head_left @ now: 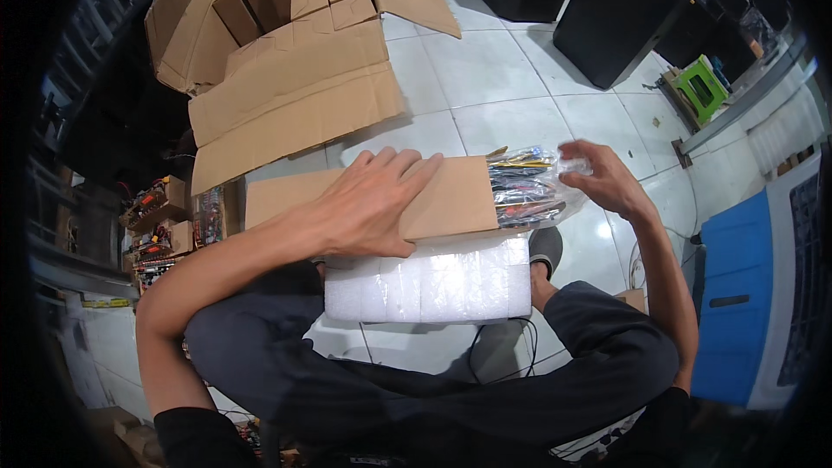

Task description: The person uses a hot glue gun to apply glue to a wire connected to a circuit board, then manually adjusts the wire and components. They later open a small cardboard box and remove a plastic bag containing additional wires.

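Observation:
A long brown cardboard box [455, 195] lies across a white foam block [425, 282] in front of me. My left hand [381, 199] grips the box from above, its fingers over the far side and its thumb at the near edge. From the box's open right end sticks a clear plastic bag [527, 189] with a bundle of coloured wires inside. My right hand [600, 178] has its thumb and curled fingers around the loose end of that bag. The part of the bag inside the box is hidden.
Far left, a large open carton [295, 100] holds several small brown boxes [325, 0]. Circuit boards [160, 212] are stacked at the left. Black cabinets [607, 22] and a green stool [700, 89] stand at far right. A blue and white plastic unit [737, 295] is at right.

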`<state>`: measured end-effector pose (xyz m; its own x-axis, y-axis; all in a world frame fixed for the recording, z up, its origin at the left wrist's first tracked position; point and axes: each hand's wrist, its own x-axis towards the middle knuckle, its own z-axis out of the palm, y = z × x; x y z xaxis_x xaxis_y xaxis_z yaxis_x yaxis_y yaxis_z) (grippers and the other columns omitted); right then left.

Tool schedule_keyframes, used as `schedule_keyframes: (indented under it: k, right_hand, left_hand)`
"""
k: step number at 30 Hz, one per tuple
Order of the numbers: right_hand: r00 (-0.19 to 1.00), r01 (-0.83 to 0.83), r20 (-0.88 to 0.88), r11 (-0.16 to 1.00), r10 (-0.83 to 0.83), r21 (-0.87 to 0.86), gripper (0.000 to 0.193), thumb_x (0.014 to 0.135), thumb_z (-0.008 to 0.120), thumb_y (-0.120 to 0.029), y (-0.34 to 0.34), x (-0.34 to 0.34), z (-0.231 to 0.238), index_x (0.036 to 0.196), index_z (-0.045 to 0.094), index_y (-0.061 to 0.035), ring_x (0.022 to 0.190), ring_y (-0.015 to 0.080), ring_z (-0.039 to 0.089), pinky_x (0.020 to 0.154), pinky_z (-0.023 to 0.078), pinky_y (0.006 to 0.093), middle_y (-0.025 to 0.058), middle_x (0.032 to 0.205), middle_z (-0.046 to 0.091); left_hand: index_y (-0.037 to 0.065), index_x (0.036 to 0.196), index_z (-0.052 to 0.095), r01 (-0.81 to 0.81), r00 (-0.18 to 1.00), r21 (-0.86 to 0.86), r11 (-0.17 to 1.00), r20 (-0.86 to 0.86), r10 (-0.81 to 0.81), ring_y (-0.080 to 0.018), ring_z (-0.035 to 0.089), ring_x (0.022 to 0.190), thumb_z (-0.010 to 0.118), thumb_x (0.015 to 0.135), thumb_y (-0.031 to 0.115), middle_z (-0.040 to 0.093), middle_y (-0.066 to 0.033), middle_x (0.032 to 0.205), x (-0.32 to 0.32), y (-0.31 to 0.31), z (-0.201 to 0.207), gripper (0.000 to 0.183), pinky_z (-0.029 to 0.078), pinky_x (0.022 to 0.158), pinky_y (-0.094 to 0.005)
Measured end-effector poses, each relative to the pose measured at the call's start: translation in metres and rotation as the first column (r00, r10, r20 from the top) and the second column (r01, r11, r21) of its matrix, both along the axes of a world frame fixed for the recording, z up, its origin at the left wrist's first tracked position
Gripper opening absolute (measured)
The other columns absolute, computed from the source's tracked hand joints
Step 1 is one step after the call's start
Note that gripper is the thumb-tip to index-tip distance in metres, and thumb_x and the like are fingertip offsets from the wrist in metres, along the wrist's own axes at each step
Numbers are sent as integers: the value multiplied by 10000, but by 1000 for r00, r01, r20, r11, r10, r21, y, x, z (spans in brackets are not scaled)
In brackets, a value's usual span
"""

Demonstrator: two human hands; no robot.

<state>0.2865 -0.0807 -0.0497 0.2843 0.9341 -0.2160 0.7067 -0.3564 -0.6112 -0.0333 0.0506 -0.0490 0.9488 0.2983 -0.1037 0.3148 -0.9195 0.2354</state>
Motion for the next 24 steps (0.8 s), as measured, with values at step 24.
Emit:
schedule_keyframes:
  k: [24]
  right_hand:
    - [989, -91, -111, 992, 100, 81, 318, 829, 747, -181, 13, 16, -3, 1049, 670, 36, 833, 197, 627, 799, 512, 340, 133, 903, 685]
  left_hand:
    - [-63, 1422, 361, 53, 985, 98, 994, 158, -68, -351, 503, 1063, 772, 633, 330, 503, -238, 1223, 0, 2, -9, 973, 402, 899, -427]
